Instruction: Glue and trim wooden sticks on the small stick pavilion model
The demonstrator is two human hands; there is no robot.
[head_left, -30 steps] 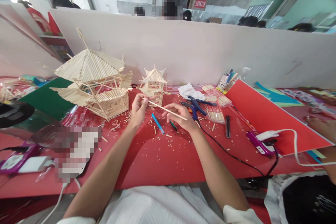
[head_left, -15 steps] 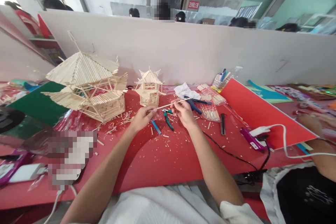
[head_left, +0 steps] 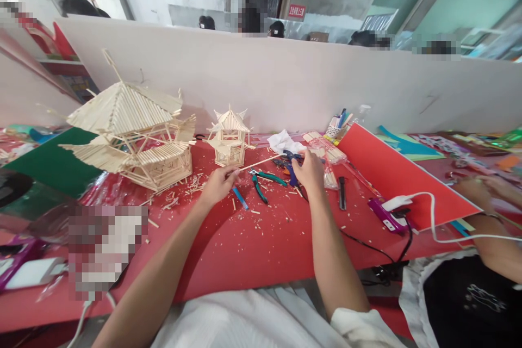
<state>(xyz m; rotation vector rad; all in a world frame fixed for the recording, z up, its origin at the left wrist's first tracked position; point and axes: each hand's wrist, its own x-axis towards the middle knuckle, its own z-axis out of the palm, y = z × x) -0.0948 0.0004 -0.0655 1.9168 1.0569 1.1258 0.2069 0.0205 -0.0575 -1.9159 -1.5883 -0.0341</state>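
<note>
My left hand pinches one end of a thin wooden stick, which points up to the right above the table. My right hand is closed on a blue glue gun with a black cord; my fingers partly hide it. Between the hands lie green-handled pliers, jaws to the left. Just below my left hand is a blue stick-like piece. Behind the hands stands a small stick-built pavilion, with a larger pavilion to its left.
Wood scraps litter the red table. Beyond the right hand are crumpled white tissue, bagged sticks and a pen holder. A dark cutter, purple power strip and red board lie rightward. A co-worker's arm is far right.
My right hand has let go of the stick, moved right and closed on the glue gun. The left hand still holds the stick. The green-handled pliers show more fully.
</note>
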